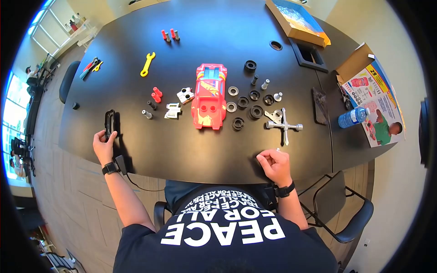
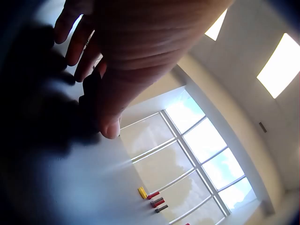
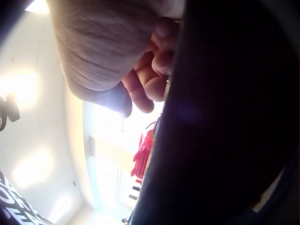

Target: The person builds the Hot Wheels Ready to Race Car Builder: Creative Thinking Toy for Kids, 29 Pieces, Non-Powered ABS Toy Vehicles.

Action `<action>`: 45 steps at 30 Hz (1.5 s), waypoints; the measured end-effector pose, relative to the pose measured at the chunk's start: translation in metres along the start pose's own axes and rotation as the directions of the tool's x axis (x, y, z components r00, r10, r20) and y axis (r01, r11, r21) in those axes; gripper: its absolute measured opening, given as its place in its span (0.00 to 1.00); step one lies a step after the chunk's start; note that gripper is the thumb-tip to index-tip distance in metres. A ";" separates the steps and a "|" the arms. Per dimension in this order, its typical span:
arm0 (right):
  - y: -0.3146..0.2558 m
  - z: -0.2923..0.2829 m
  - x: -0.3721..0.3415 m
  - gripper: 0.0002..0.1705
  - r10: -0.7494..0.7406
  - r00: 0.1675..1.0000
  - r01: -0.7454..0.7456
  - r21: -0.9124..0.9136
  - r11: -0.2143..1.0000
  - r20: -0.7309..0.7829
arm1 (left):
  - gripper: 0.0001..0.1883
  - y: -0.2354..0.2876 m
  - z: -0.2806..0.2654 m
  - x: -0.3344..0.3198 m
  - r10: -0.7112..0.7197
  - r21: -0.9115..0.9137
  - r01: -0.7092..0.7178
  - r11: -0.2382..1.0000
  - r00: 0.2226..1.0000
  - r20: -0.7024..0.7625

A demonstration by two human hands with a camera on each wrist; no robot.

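At the table's left front, my left hand [image 1: 104, 144] holds a long black plastic part [image 1: 109, 122] with a hollow middle, the thumb on its right side and the fingers on its left. In the left wrist view this part is only a dark shape beside the thumb [image 2: 111, 129]. My right hand [image 1: 276, 164] rests near the front edge with loosely curled fingers and nothing seen in it. Just beyond it lies a silver cross-shaped wrench [image 1: 284, 127]. A red toy car body [image 1: 210, 98] sits mid-table, between the hands and farther back.
Black wheels and rings [image 1: 256, 112] lie right of the car. White parts [image 1: 173, 111], red bolts [image 1: 157, 94] and a yellow wrench [image 1: 148, 64] lie left of it. At the right are a phone [image 1: 319, 106], water bottle [image 1: 354, 117] and printed box [image 1: 371, 102]; an open carton [image 1: 298, 22] stands behind.
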State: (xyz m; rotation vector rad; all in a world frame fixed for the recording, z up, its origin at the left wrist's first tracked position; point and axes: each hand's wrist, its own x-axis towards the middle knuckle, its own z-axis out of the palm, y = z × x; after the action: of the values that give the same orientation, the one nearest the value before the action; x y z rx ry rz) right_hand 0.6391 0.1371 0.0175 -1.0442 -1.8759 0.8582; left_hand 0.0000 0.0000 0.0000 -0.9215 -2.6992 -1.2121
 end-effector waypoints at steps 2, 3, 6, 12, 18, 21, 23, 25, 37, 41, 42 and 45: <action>0.000 -0.002 -0.001 0.09 0.006 1.000 -0.006 -0.006 1.000 0.005 | 0.38 0.019 0.001 -0.010 0.116 0.233 -0.078 0.969 0.982 -0.151; 0.000 -0.002 -0.001 0.09 0.008 1.000 -0.008 -0.011 1.000 0.010 | 0.40 0.032 0.002 -0.016 0.259 0.460 -0.112 0.881 0.927 -0.271; 0.001 -0.002 0.002 0.09 0.002 1.000 -0.001 -0.026 1.000 0.015 | 0.40 0.121 -0.002 -0.044 0.318 0.159 -0.289 0.944 0.926 -0.203; 0.002 0.000 0.001 0.09 0.019 0.999 -0.019 -0.021 1.000 0.026 | 0.39 0.274 0.055 -0.135 0.791 -0.284 -0.738 0.612 0.582 0.190; -0.004 -0.003 0.001 0.08 0.021 1.000 -0.021 -0.007 1.000 -0.012 | 0.40 0.292 0.114 -0.157 0.764 -0.195 -0.775 0.601 0.487 0.423; -0.003 -0.004 0.000 0.08 0.011 0.999 -0.011 0.003 1.000 -0.033 | 0.37 0.285 0.113 -0.161 0.749 -0.238 -0.740 0.630 0.497 0.437; 0.000 -0.002 -0.001 0.08 0.023 0.999 -0.022 0.028 0.999 -0.040 | 0.36 0.280 0.101 -0.164 0.745 -0.293 -0.706 0.645 0.495 0.447; 0.004 -0.002 -0.002 0.08 0.023 1.000 -0.023 0.016 1.000 -0.007 | 0.36 0.275 0.083 -0.171 0.731 -0.293 -0.692 0.659 0.498 0.467; -0.005 -0.002 -0.001 0.07 0.054 0.998 -0.053 -0.006 0.999 0.017 | 0.31 0.220 -0.013 -0.183 0.612 -0.359 -0.528 0.769 0.450 0.650; -0.016 -0.007 -0.001 0.06 0.078 0.990 -0.069 -0.081 0.994 0.116 | 0.29 0.211 -0.034 -0.168 0.569 -0.321 -0.540 0.778 0.388 0.725; -0.024 -0.007 0.001 0.06 0.074 0.989 -0.064 -0.075 0.995 0.126 | 0.29 0.209 -0.036 -0.165 0.554 -0.297 -0.563 0.771 0.362 0.750; -0.047 -0.008 -0.001 0.21 0.078 0.955 -0.052 -0.099 0.994 0.285 | 0.28 0.205 -0.032 -0.160 0.583 -0.312 -0.586 0.748 0.355 0.731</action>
State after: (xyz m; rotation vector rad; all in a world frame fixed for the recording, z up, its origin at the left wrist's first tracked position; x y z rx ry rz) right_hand 0.6303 0.1176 0.0597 -1.0874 -2.1511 1.0167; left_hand 0.2354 0.0040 0.1162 -2.6928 -2.2994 -0.6707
